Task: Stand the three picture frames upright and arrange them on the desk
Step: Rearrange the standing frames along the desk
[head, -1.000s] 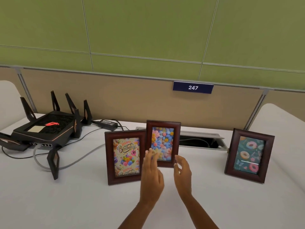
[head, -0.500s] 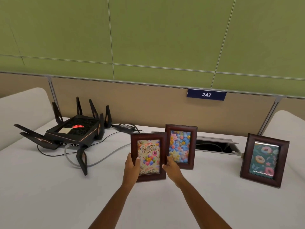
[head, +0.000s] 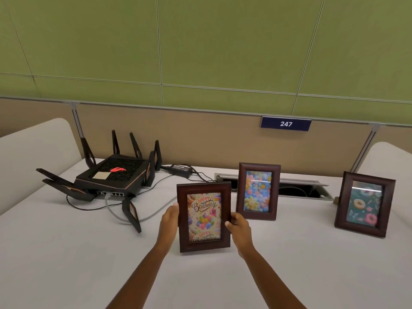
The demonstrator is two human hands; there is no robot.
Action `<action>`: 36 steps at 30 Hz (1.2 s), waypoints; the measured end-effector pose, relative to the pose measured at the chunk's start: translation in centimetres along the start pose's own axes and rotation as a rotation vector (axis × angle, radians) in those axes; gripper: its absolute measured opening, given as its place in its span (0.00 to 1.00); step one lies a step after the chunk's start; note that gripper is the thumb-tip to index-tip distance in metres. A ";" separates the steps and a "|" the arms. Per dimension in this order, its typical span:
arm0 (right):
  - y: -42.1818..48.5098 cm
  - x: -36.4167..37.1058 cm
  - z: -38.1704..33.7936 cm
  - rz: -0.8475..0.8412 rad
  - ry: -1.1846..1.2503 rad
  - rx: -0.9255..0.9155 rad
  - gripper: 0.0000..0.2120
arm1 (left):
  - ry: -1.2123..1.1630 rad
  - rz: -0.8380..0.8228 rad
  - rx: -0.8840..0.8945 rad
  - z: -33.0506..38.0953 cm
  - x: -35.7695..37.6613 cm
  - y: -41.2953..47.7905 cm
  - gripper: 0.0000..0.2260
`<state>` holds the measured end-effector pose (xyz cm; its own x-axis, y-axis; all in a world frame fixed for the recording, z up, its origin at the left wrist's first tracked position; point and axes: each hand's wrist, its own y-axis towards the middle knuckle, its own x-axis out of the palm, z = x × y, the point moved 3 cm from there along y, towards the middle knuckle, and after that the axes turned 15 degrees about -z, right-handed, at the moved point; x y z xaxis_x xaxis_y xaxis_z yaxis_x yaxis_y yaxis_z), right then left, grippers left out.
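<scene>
Three dark wooden picture frames stand on the white desk (head: pixel 66 264). The birthday frame (head: pixel 204 217) with balloons is upright near the middle, held on both sides: my left hand (head: pixel 169 221) grips its left edge and my right hand (head: pixel 239 228) its right edge. Behind and to its right the flower frame (head: pixel 258 191) stands upright by itself. At the far right the doughnut frame (head: pixel 364 204) stands alone, leaning back slightly.
A black router (head: pixel 111 175) with several antennas sits at the back left, its cables (head: pixel 116 208) trailing toward the birthday frame. A power adapter (head: pixel 180 169) lies behind. An open cable slot (head: pixel 301 190) runs behind the flower frame. A partition with sign 247 (head: pixel 285 124) closes the back.
My hands left the flower frame, moved left and took hold of the birthday frame, pulling it nearer to me and apart from the flower frame. The view has shifted left.
</scene>
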<state>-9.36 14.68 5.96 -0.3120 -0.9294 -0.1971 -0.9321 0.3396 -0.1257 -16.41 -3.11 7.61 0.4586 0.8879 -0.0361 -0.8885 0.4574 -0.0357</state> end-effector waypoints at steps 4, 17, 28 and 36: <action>-0.9 3.1 -1.0 -0.039 0.061 -0.045 0.12 | -0.161 0.007 -0.034 0.0 -3.2 -1.1 0.21; -2.2 10.3 -3.4 -0.336 0.155 -0.083 0.08 | -0.238 0.011 0.011 0.1 -10.0 -4.4 0.19; -1.6 14.8 -6.1 -0.727 0.164 -0.062 0.07 | -0.247 0.113 0.038 0.3 -14.1 -6.4 0.18; 0.2 21.2 -8.1 -0.739 0.225 -0.023 0.11 | -0.212 0.142 0.012 1.4 -20.7 -5.9 0.18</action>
<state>-17.69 -6.11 9.64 0.3650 -0.9215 0.1328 -0.9159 -0.3810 -0.1266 -20.67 -24.14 10.01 0.3166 0.9331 0.1708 -0.9446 0.3265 -0.0330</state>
